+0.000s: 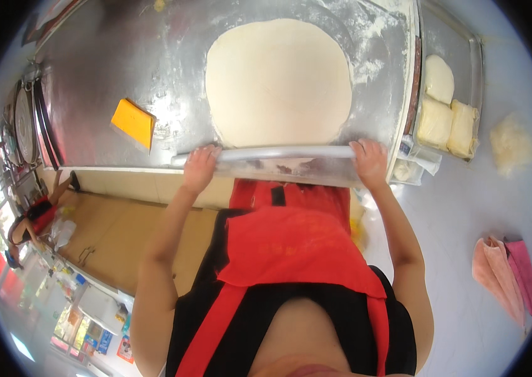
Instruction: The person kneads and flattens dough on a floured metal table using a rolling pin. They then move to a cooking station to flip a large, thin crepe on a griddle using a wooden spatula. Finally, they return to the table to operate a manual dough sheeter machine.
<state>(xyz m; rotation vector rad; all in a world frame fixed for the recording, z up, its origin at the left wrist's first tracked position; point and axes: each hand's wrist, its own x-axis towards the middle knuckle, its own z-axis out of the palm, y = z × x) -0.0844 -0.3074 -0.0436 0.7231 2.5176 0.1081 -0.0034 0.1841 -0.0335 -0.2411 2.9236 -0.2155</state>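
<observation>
A broad, flat sheet of rolled dough [279, 82] lies on the floured metal worktable [176, 42]. Along its near edge, close to the table's front rim, runs a long pale rolling pin [284, 153]. My left hand [201, 165] rests on the pin near its left end with the fingers curled over it. At the other end, my right hand [370, 159] is curled over the pin too. To the left of the dough sits a dough scraper with an orange handle [133, 123], touched by neither hand.
A metal tray [476, 61] on the right holds several wrapped dough blocks [435, 117]. Below it is a plastic bag [405, 169]. Pink cloths [499, 278] hang at the far right. Another person [35, 212] is at the far left, beyond the table.
</observation>
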